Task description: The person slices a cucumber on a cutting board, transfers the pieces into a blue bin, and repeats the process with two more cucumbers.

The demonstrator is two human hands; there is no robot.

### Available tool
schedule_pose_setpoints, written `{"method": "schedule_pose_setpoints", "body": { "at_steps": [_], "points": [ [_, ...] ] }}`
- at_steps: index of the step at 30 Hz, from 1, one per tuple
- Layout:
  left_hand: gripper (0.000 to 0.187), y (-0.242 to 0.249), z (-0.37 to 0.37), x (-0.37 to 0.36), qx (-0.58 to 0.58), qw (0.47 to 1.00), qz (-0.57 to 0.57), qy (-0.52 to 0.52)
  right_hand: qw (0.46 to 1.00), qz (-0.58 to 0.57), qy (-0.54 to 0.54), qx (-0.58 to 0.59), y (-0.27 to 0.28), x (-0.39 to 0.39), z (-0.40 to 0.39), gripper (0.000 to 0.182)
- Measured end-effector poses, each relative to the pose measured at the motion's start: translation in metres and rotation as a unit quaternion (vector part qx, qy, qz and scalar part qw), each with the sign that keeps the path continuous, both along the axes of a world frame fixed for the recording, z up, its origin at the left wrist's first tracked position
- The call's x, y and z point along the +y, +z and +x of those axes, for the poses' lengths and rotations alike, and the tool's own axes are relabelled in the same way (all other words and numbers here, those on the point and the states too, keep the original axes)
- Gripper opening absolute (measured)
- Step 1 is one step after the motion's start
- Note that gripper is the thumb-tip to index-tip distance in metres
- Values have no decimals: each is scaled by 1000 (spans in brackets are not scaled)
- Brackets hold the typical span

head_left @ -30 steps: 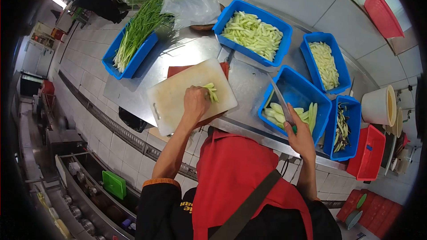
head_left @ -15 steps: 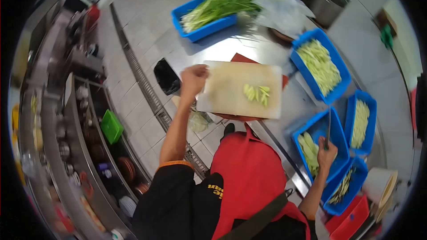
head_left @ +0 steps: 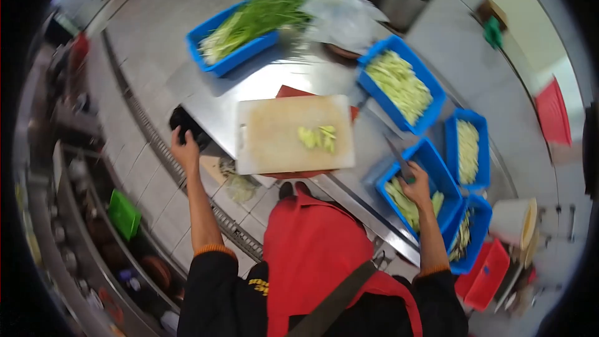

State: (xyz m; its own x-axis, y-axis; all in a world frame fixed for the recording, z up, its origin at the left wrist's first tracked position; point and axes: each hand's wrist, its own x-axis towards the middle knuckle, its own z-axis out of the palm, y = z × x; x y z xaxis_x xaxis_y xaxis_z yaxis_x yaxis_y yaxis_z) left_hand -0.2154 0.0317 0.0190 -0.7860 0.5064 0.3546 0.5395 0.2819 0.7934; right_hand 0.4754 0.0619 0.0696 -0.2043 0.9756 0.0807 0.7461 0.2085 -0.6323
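Note:
My right hand is closed round the handle of a knife, whose blade points away from me. It is over a blue tub holding pale green vegetable pieces. To the left, my left hand has its fingers apart, beside a black plastic bag past the table's edge. Between my hands lies a whitish cutting board with several pale green slices on its right half. Part of a reddish-brown board shows underneath.
A blue tub of green onions stands at the back, beside clear plastic wrap. At right are blue tubs of shredded vegetable, more shreds and darker strips. A metal pot stands behind.
My left hand has left the cutting board's left edge and moved out toward the black bag, its fingers opening. The knife now tilts to the left. The whole view has shifted.

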Motion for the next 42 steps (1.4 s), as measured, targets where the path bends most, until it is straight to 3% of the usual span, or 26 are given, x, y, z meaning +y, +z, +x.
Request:
{"method": "schedule_pose_setpoints", "body": {
  "at_steps": [1,3,8,10,12,13,14,16,19,21,24,27,31,33,34,35,36,37,39,40,42],
  "points": [
    [44,13,32,-2,-66,998,21,-12,999,31,32,3,-5,1,5,22],
    [41,36,81,-7,-144,987,59,-31,997,-72,28,-10,13,5,1,21],
    [39,48,127,-3,-173,976,112,-66,993,-108,34,-44,14,13,8,23],
    [41,50,147,3,-166,975,101,-108,996,-74,23,-39,10,13,10,22],
    [46,56,185,7,-114,971,2,-211,994,-104,22,-38,19,10,6,24],
    [57,50,209,11,-69,961,-17,-268,990,-130,10,-45,24,9,9,27],
    [87,38,220,12,-15,915,-123,-383,991,-127,15,-43,23,8,13,27],
    [116,40,262,13,145,861,-221,-435,992,-124,10,-37,19,3,24,29],
    [129,32,306,25,216,831,-305,-412,992,-117,9,-51,17,-4,48,29],
    [126,28,326,41,179,867,-199,-420,992,-109,12,-68,26,-10,50,28],
    [121,21,347,66,206,864,-160,-430,989,-122,-70,-33,67,-24,40,24],
    [111,11,349,91,176,869,-90,-454,981,-92,-149,85,93,-36,22,22],
    [103,36,340,91,213,850,-109,-469,974,-53,-123,184,122,-43,-30,24],
    [85,62,335,72,201,901,-79,-377,969,-26,-81,231,117,-42,-64,27],
    [85,69,330,62,205,899,-80,-380,969,-17,-59,237,116,-39,-86,28],
    [72,74,324,50,-96,895,-19,-434,965,-70,-52,246,121,-35,-109,30],
    [60,80,317,39,-389,805,39,-445,958,-124,-46,255,126,-29,-133,31],
    [60,89,308,29,-389,804,31,-448,958,-134,-31,250,119,-20,-155,33],
    [36,103,289,15,-482,736,25,-474,953,-175,-2,247,96,-1,-195,38],
    [36,97,281,16,-482,737,23,-473,946,-204,13,250,86,7,-210,42],
    [33,72,264,24,-382,840,-1,-385,963,-186,11,195,79,6,-229,44]
  ]
}}
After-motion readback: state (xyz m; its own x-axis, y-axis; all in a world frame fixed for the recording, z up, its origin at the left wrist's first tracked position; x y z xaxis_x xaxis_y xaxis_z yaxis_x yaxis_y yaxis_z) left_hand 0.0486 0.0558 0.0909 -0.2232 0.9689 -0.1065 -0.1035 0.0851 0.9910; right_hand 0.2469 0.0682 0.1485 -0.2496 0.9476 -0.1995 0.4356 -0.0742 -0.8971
